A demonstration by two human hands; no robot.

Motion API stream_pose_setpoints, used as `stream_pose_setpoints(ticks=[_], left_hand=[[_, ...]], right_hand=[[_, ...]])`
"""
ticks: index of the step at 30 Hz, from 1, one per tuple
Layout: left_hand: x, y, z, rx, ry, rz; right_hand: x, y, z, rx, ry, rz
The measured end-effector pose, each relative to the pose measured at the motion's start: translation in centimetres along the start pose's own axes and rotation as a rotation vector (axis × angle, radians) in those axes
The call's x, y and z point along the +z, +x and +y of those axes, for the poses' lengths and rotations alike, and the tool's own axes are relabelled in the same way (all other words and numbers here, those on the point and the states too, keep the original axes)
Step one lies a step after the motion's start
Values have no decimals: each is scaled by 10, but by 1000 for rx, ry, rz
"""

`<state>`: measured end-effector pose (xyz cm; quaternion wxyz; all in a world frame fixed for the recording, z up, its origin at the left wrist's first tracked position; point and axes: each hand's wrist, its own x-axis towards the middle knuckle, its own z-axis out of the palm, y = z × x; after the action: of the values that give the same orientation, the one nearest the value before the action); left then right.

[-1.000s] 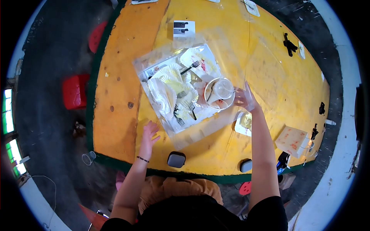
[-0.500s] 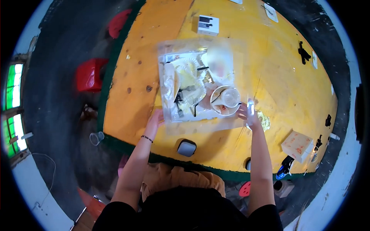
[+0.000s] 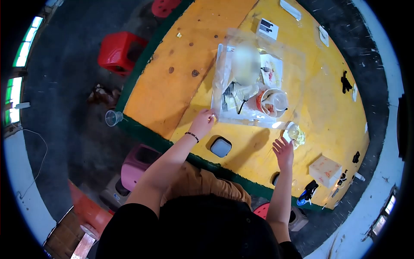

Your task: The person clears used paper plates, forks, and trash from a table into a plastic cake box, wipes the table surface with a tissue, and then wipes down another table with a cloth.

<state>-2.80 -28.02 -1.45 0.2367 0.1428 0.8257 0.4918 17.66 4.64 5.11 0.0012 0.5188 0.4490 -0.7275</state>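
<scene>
A clear plastic box [image 3: 293,64] stands on the table in front of me, its sides see-through. Inside lie a white plate [image 3: 277,69] with red smears, several black forks [image 3: 244,102] and crumpled plastic. A paper bucket [image 3: 261,101] leans in its near right part, with a clear plastic cup [image 3: 279,101] in its mouth. My left hand [image 3: 202,124] has its fingers closed at the box's near left corner. Apart from the box, my right hand [image 3: 283,151] is open with fingers spread, just in front of a small plate with yellow scraps [image 3: 295,135].
A grey rounded case [image 3: 221,147] lies near the table's front edge. To the right are a patterned cardboard box [image 3: 325,170] and a blue-black object [image 3: 307,193]. A printed white box [image 3: 267,29] sits behind. Red stools [image 3: 118,52] stand on the floor at left.
My right hand has come off the plastic box and moved nearer to me, opening. My left hand stays at the box's near left corner. The whole view has turned and shifted.
</scene>
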Motion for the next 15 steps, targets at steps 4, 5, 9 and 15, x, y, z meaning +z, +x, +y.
stream_pose_setpoints(ticks=[4, 5, 9, 15], left_hand=[[12, -11, -20, -20, -45, -21], [14, -14, -24, -39, -69, -3], [11, -26, -32, -54, -96, -23], [-12, -56, -30, -108, -45, -205]], right_hand=[[20, -21, 37, 9, -198, -19], [27, -23, 51, 11, -292, -41], [83, -38, 107, -236, -817, -126], [168, -91, 106, -436, -1420, -121]])
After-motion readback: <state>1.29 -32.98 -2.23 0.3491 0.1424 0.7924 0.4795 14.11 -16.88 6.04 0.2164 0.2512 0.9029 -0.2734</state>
